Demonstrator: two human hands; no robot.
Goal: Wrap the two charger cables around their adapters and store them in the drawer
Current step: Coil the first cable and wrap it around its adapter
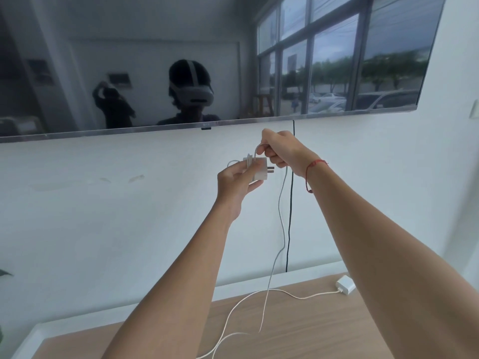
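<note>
One white adapter sits gripped in the curled fingers of the left hand, its cable partly wound round it. The right hand, at its 1 o'clock, pinches the hanging cable. The second adapter lies on the worktop at 5 o'clock.

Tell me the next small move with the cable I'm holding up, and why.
Probably carry the right hand round the adapter once more, laying another turn beside the few already on it. The left hand grips the adapter, and most of its cable hangs loose down to the tabletop, so this wrap is unfinished. The second adapter lies there unwrapped.
</note>
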